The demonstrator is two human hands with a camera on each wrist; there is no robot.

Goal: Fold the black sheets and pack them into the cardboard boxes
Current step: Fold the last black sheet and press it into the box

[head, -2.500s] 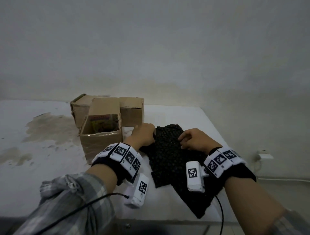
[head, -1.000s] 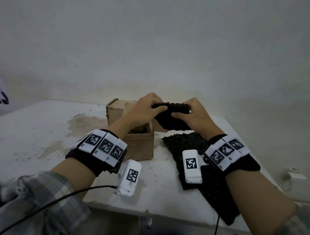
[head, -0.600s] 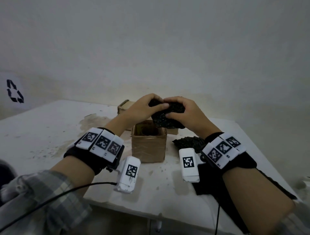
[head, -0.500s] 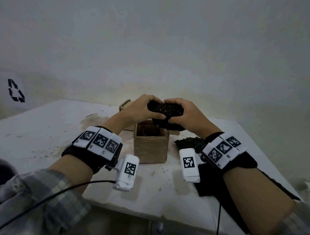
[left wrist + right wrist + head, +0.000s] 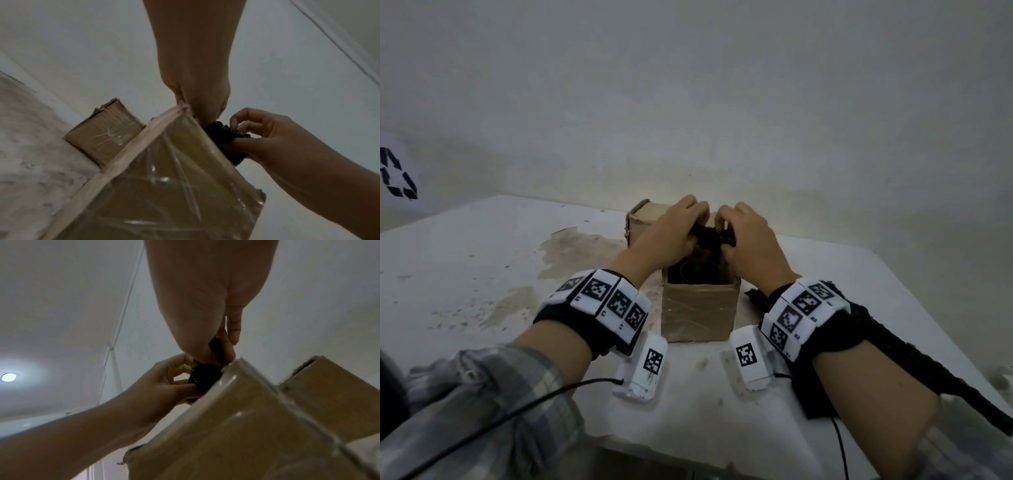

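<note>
Both grips pinch the folded black sheet [image 5: 711, 236] from either side, left hand [image 5: 671, 233] and right hand [image 5: 750, 236], just above the open rim of the taped cardboard box [image 5: 700, 311]. A second box [image 5: 643, 219] stands close behind; bare surface [image 5: 465, 274] spreads left.

The open cardboard box [image 5: 700, 313] stands on the table [image 5: 465, 267], near its front edge. Directly above the box's opening, the left hand [image 5: 671, 229] and the right hand [image 5: 748, 236] hold a folded sheet [image 5: 710, 236] between them, left of it and right of it. A second cardboard box [image 5: 642, 219] sits behind the open box, touching it. More sheets [image 5: 887, 356] lie on the table right of the open box, under the right forearm.
</note>
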